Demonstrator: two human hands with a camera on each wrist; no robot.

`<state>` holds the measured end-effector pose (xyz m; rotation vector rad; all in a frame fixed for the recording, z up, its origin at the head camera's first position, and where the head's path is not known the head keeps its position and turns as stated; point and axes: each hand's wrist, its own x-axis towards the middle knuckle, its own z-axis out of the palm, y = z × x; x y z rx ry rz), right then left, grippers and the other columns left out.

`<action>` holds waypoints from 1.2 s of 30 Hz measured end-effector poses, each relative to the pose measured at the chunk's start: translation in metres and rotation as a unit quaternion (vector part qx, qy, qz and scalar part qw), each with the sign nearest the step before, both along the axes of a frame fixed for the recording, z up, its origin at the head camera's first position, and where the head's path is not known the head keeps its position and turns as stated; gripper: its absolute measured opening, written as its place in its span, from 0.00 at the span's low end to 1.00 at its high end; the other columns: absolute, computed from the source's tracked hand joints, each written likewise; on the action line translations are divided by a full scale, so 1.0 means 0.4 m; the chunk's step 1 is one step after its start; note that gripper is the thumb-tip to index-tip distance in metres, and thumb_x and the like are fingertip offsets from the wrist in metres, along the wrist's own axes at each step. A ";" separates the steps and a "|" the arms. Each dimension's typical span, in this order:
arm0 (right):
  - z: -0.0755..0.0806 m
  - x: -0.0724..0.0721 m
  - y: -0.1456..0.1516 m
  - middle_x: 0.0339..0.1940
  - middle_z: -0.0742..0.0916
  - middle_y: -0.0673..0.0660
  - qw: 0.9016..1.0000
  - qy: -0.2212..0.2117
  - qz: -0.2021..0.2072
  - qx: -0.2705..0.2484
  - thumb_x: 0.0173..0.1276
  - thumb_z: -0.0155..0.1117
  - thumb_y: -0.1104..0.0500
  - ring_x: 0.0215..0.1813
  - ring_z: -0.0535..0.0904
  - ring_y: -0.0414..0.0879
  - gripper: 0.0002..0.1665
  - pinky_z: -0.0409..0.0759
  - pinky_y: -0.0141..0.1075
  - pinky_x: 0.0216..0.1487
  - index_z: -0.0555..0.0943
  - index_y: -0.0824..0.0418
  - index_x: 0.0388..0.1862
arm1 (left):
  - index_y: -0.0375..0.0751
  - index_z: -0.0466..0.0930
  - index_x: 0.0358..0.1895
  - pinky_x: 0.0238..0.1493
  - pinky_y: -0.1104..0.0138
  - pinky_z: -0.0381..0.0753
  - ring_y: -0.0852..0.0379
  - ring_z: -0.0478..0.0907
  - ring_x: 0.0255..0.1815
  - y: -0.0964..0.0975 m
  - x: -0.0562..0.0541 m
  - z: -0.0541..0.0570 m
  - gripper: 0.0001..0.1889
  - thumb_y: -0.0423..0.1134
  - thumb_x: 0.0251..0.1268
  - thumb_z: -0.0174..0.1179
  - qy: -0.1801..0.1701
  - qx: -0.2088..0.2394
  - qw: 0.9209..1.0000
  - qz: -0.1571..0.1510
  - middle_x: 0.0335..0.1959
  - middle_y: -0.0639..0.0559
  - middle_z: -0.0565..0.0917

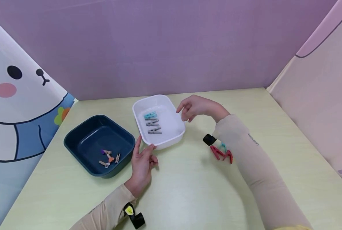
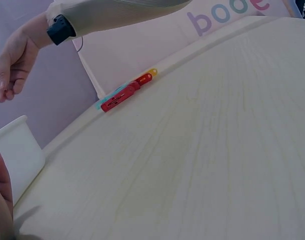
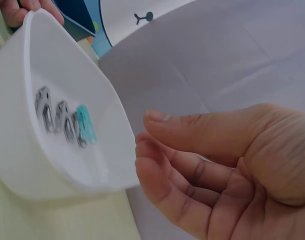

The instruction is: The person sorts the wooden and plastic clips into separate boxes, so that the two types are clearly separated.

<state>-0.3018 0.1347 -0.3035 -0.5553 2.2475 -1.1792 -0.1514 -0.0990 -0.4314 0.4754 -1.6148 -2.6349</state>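
My left hand holds the near left corner of a white plastic basin, with a finger along its left wall and the thumb at the front rim. Inside the basin lie a turquoise clothespin and several grey clothespins in a column. Above the basin's right rim hovers my right hand; its fingers are loosely bent, and the right wrist view shows nothing held in the hand. Red clothespins lie on the table below the right forearm, beside a turquoise one partly hidden by the sleeve.
A dark blue basin stands left of the white one, holding several small wooden clothespins with coloured decorations. In the left wrist view a yellow piece shows behind the red clothespins. A purple backdrop rises behind the table.
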 end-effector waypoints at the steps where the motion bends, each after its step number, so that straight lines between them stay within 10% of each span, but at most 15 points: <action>1: 0.001 0.001 0.012 0.31 0.86 0.57 1.000 0.003 -0.002 0.000 0.61 0.68 0.70 0.38 0.82 0.53 0.20 0.84 0.45 0.45 0.80 0.68 0.53 | 0.62 0.52 0.79 0.20 0.72 0.73 0.63 0.76 0.16 0.000 0.000 0.000 0.36 0.33 0.75 0.55 0.001 0.001 1.000 0.000 0.34 0.58 0.84; 36: -0.102 0.024 0.404 0.46 0.81 0.68 0.999 0.027 -0.010 0.033 0.65 0.65 0.72 0.44 0.79 0.49 0.24 0.80 0.36 0.47 0.74 0.73 0.60 | 0.61 0.52 0.79 0.22 0.72 0.77 0.63 0.75 0.16 -0.001 -0.002 -0.005 0.36 0.33 0.75 0.55 0.008 0.004 1.000 0.001 0.34 0.58 0.85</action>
